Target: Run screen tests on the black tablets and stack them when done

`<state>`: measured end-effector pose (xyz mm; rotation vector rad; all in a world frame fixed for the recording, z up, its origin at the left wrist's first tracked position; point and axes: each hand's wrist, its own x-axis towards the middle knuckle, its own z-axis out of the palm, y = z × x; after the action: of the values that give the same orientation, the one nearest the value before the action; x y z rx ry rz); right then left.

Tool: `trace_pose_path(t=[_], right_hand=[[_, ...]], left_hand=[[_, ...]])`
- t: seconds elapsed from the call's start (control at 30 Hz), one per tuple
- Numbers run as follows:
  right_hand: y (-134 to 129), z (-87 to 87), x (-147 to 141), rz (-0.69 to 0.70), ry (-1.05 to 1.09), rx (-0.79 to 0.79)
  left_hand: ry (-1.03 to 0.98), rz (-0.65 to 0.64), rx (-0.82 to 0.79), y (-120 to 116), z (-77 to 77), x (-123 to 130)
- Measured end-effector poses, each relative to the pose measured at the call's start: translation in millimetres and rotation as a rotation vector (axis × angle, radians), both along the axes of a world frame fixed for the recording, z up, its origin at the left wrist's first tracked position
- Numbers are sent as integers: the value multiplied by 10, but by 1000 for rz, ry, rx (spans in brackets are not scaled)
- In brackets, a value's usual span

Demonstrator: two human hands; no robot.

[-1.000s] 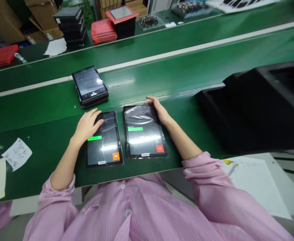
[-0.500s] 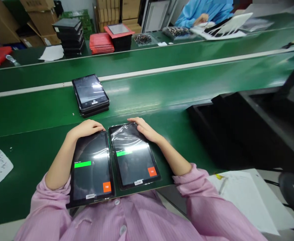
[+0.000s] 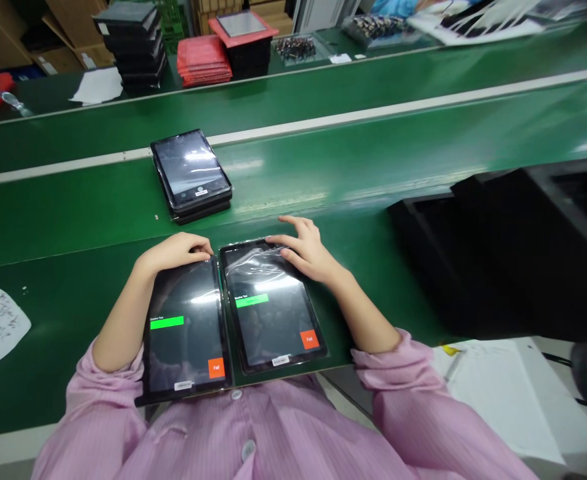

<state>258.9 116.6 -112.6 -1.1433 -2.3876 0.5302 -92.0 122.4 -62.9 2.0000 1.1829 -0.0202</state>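
1. One glossy black rectangular left tablet (image 3: 188, 347) lies just left of one matching right tablet (image 3: 273, 327).
2. Wrist bent, the left hand (image 3: 179, 251) curls over the left tablet's top; whether it grips cannot be told.
3. The right hand (image 3: 309, 251), fingers loosely spread, meets the right tablet's upper edge, visibly holding nothing.
4. Beyond and left of the right tablet sits one stack of black tablets (image 3: 192, 175).
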Motion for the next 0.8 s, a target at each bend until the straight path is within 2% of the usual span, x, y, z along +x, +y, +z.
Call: trace_pose_path(t=[0.13,0.3,0.37,0.53,0.8], right_hand=[[-3,22,27,74,-11,-13],[6,46,94,-123,125,98],[19,22,101,-153,153,125],[27,-39,57,-137,107,129],[26,-65,35,-125,71,142]], left_hand=[[21,-69,13,-8,6,-43],[49,-67,-25,-16,58,-100],[68,-87,-18,-17,68,-102],[111,-145,2,-28,85,-100],[131,-132,-2,-25,92,-73]])
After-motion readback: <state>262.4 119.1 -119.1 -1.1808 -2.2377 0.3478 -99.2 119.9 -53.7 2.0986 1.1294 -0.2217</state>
